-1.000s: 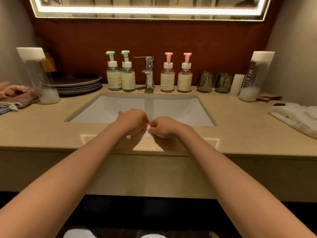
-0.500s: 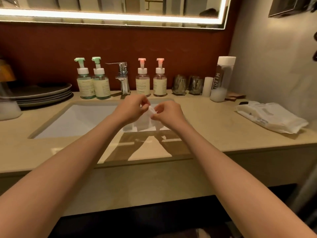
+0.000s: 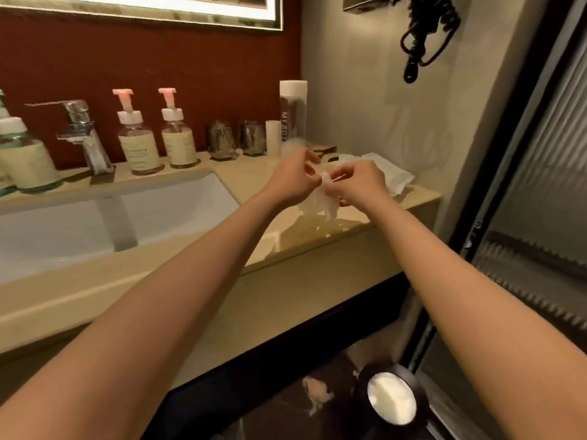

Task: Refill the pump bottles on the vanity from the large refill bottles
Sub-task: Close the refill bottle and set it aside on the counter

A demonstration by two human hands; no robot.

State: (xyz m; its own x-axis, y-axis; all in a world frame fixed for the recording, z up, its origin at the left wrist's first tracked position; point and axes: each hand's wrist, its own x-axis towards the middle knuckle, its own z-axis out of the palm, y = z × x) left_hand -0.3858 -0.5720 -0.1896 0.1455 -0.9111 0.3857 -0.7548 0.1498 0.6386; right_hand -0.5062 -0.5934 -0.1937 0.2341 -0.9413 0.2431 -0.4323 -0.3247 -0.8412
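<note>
Hands have shifted right since 0.5 s ago, from above the sink's point(image 3: 79, 223) front edge to above the counter's point(image 3: 247, 176) right end; the view has turned right too. Left hand point(image 3: 293, 181) and right hand point(image 3: 360, 182) each pinch the top of a thin whitish sheet point(image 3: 322, 203), fingers curled on it, the rest hanging just above the counter. Tall refill bottle point(image 3: 293, 115), white cap on, stands upright at the back, just behind the left hand. Two pink-pump bottles point(image 3: 138, 144) stand side by side further left by the wall, pumps on, w/ two glasses point(image 3: 222, 139) between them and the refill bottle. Faucet point(image 3: 84, 134) next, then a green-tinted bottle point(image 3: 22, 160) at the left edge. White folded cloth point(image 3: 394, 176) lies behind the right hand. Round bin point(image 3: 392, 404) on the floor.
</note>
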